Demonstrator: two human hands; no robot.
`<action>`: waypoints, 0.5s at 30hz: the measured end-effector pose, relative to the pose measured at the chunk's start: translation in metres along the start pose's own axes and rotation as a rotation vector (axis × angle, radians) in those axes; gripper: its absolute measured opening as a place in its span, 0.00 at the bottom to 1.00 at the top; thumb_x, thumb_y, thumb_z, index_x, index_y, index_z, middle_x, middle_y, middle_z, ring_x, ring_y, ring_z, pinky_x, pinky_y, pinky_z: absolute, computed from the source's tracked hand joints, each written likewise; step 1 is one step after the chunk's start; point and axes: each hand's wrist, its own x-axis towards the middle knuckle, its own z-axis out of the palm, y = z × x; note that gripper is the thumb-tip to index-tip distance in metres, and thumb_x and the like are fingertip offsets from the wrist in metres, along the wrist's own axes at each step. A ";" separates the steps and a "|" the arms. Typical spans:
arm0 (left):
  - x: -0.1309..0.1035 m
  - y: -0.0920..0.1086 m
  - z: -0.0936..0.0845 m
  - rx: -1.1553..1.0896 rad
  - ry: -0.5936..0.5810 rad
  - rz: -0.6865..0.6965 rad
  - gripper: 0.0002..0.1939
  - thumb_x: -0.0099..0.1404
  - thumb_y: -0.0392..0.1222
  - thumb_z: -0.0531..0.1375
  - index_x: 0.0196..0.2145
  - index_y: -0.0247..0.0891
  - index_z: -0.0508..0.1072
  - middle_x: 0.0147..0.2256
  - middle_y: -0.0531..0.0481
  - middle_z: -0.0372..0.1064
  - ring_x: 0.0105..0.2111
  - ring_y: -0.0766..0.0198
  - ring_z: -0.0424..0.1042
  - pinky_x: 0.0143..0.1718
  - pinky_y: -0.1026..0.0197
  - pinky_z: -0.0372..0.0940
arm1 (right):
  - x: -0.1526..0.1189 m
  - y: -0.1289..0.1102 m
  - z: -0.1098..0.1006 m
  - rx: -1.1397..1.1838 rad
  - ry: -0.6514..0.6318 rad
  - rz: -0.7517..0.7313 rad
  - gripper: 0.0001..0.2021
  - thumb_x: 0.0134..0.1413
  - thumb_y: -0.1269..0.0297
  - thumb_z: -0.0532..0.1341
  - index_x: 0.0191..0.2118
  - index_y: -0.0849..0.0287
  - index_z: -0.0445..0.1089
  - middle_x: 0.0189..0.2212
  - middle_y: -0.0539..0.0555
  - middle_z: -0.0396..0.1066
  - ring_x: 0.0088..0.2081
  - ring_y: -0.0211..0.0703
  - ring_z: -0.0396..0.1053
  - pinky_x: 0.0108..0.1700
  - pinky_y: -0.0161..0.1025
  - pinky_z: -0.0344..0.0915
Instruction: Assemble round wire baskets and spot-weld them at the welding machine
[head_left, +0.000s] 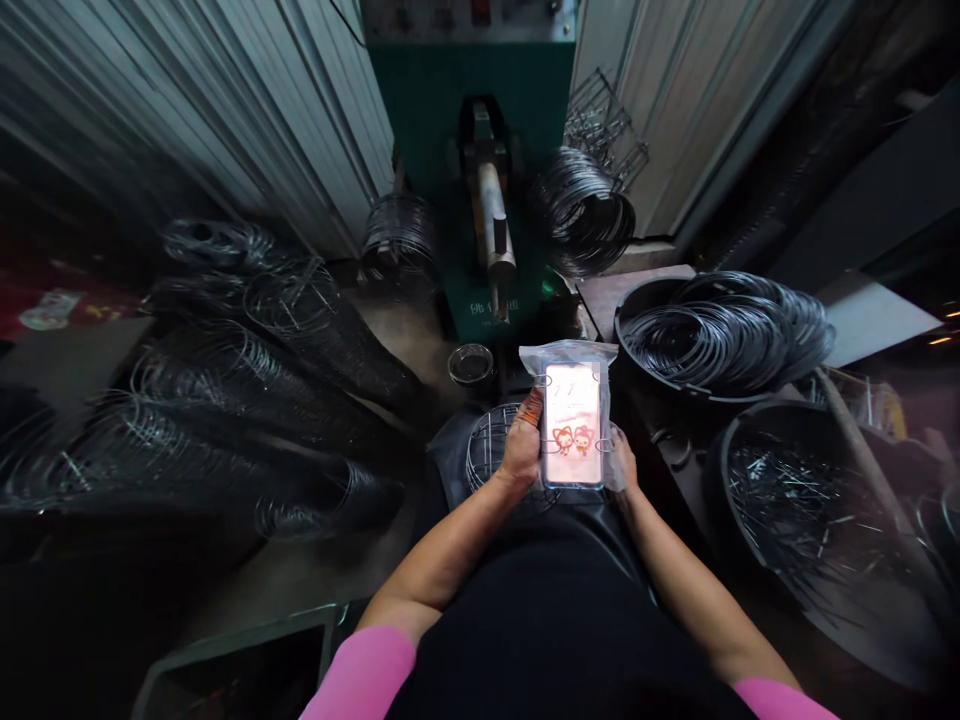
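Observation:
A smartphone (pixel 573 465) with a lit screen sits inside a clear zip bag (pixel 568 354), held upright above my lap. My left hand (pixel 523 440) grips its left edge, the thumb along the side. On the opposite edge my right hand (pixel 624 460) closes around the bag; most of its fingers are hidden behind it. Two cartoon figures show on the screen. Beneath my left hand, a round wire grid (pixel 486 450) rests on the dark apron (pixel 450 460) over my lap.
Ahead stands a green machine (pixel 420 110) with a protruding metal arm (pixel 492 215). Stacked wire grids (pixel 300 370) fill the left side. To the right are a tub (pixel 626 345) of wire rings (pixel 720 330) and a tub (pixel 724 500) of short wire pieces (pixel 787 495). A bin (pixel 232 640) is at lower left.

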 end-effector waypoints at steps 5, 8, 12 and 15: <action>0.000 0.000 0.000 -0.019 -0.025 -0.042 0.14 0.55 0.49 0.63 0.35 0.37 0.74 0.37 0.48 0.76 0.42 0.54 0.73 0.46 0.52 0.68 | 0.009 -0.012 -0.005 0.318 0.039 0.271 0.29 0.41 0.32 0.51 0.28 0.57 0.64 0.11 0.40 0.46 0.12 0.32 0.43 0.14 0.32 0.45; -0.001 0.000 0.002 -0.035 -0.032 -0.051 0.13 0.56 0.49 0.62 0.35 0.38 0.73 0.35 0.49 0.76 0.41 0.54 0.74 0.46 0.51 0.68 | 0.011 -0.035 -0.009 0.445 0.049 0.320 0.27 0.38 0.35 0.58 0.30 0.58 0.64 0.12 0.38 0.42 0.13 0.29 0.40 0.15 0.30 0.42; -0.002 0.001 0.004 -0.037 -0.012 -0.052 0.11 0.57 0.48 0.62 0.35 0.39 0.73 0.34 0.50 0.77 0.42 0.54 0.74 0.47 0.51 0.67 | 0.008 -0.076 -0.015 0.239 0.003 0.109 0.21 0.45 0.43 0.59 0.34 0.57 0.67 0.17 0.42 0.53 0.16 0.30 0.48 0.17 0.31 0.46; -0.001 0.001 0.001 0.007 0.015 -0.011 0.10 0.57 0.47 0.62 0.35 0.39 0.74 0.35 0.52 0.76 0.43 0.56 0.73 0.48 0.54 0.66 | 0.003 -0.100 -0.015 0.064 -0.046 -0.021 0.16 0.45 0.49 0.62 0.30 0.58 0.69 0.21 0.46 0.61 0.21 0.33 0.55 0.21 0.31 0.51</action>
